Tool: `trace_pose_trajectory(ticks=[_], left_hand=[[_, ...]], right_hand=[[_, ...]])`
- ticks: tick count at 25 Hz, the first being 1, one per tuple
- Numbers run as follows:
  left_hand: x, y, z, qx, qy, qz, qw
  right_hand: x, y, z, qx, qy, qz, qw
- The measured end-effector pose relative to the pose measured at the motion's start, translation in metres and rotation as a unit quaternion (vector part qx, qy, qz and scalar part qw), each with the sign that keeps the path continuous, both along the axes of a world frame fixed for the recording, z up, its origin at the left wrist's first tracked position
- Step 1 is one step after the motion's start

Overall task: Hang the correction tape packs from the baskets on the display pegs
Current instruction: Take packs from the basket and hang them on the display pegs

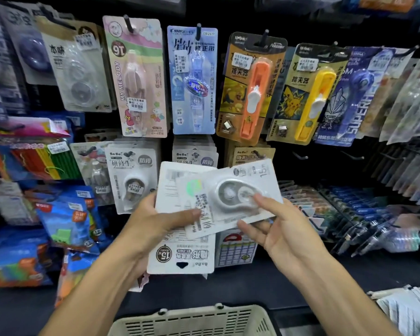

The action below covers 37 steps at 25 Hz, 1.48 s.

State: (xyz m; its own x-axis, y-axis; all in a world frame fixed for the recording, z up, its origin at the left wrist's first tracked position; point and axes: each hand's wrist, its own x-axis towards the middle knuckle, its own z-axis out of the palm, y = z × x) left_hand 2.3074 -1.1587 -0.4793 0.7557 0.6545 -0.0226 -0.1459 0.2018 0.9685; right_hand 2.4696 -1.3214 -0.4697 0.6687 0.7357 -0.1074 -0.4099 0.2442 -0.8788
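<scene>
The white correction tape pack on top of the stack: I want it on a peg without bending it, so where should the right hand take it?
Probably by the flat card edge nearest the right hand, coming from the right, thumb on the face beside the bulging clear blister, fingers behind. On this white correction tape pack the card is flat and pinchable, the blister rounded. The left hand holds the stack.

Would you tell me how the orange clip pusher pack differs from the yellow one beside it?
The orange pack holds an orange tool on a tan card; the yellow pack holds a yellow tool on a yellow-and-black card. Orange hangs left of yellow. Both hang tilted on pegs and carry price stickers.
</scene>
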Motion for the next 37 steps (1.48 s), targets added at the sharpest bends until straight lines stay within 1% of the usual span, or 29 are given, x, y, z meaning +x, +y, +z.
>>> trace_pose_trajectory(ticks=[1,2,3,4,5,7,8,10,12,14,17,19,21,25,27,29,30,31,32,33,34,35,36,37], left_hand=[[-0.001,0.002,-0.001,-0.014,-0.011,0.027,0.999],[-0.003,0.004,0.001,-0.024,-0.017,0.048,0.998],[-0.006,0.006,0.002,-0.025,-0.017,0.064,0.997],[-0.009,0.009,0.005,-0.016,-0.01,0.075,0.997],[-0.014,0.012,0.007,0.005,0.001,0.083,0.997],[-0.023,0.018,0.011,0.051,0.028,0.093,0.994],[-0.027,0.019,0.012,0.066,0.036,0.098,0.992],[-0.034,0.021,0.012,0.071,0.038,0.112,0.99],[-0.039,0.025,0.012,0.034,0.005,0.149,0.988],[-0.045,0.031,0.014,0.015,-0.021,0.208,0.978],[-0.052,0.034,0.019,0.038,-0.041,0.25,0.967],[-0.057,0.033,0.02,0.058,-0.046,0.264,0.962],[-0.058,0.032,0.019,0.081,-0.045,0.267,0.959],[-0.055,0.027,0.02,0.128,-0.044,0.265,0.955],[-0.051,0.023,0.018,0.157,-0.035,0.268,0.95],[-0.049,0.022,0.019,0.206,-0.026,0.264,0.942],[-0.05,0.022,0.02,0.255,-0.024,0.249,0.934],[-0.051,0.022,0.019,0.333,-0.022,0.222,0.916],[-0.051,0.021,0.018,0.429,-0.013,0.178,0.886],[-0.05,0.017,0.017,0.523,0.004,0.12,0.844],[-0.048,0.013,0.014,0.593,0.028,0.061,0.802],[-0.045,0.009,0.011,0.63,0.053,0.013,0.775],[-0.042,0.005,0.009,0.64,0.07,-0.009,0.766],[-0.039,0.002,0.008,0.645,0.077,-0.009,0.761]], right_hand=[[0.001,-0.003,0.001,-0.029,-0.003,0.04,0.999],[0.002,-0.006,0.002,-0.08,-0.044,0.086,0.992],[0.004,-0.008,0.003,-0.132,-0.115,0.123,0.977],[0.004,-0.009,0.005,-0.17,-0.183,0.138,0.959],[0.006,-0.009,0.006,-0.183,-0.225,0.14,0.947],[0.005,-0.006,0.007,-0.179,-0.229,0.154,0.945],[0.003,-0.005,0.008,-0.18,-0.228,0.178,0.94],[-0.001,0.0,0.005,-0.17,-0.23,0.218,0.933],[-0.005,0.007,0.003,-0.141,-0.213,0.192,0.948],[-0.011,0.016,0.001,-0.113,-0.169,0.127,0.971],[-0.026,0.029,-0.01,-0.073,-0.063,0.04,0.995],[-0.038,0.033,-0.016,-0.067,0.001,0.007,0.998],[-0.048,0.033,-0.022,-0.078,0.021,0.006,0.997],[-0.062,0.037,-0.027,-0.103,0.007,0.015,0.995],[-0.065,0.04,-0.03,-0.116,0.056,0.024,0.991],[-0.067,0.04,-0.035,-0.125,0.1,0.045,0.986],[-0.067,0.039,-0.037,-0.128,0.106,0.044,0.985],[-0.065,0.038,-0.036,-0.121,0.103,0.045,0.986],[-0.062,0.037,-0.031,-0.1,0.093,0.063,0.989],[-0.06,0.036,-0.024,-0.071,0.081,0.105,0.989],[-0.057,0.034,-0.016,-0.053,0.052,0.154,0.985],[-0.055,0.033,-0.011,-0.055,0.009,0.185,0.981],[-0.054,0.033,-0.009,-0.066,-0.033,0.189,0.979],[-0.052,0.034,-0.011,-0.075,-0.062,0.168,0.981]])
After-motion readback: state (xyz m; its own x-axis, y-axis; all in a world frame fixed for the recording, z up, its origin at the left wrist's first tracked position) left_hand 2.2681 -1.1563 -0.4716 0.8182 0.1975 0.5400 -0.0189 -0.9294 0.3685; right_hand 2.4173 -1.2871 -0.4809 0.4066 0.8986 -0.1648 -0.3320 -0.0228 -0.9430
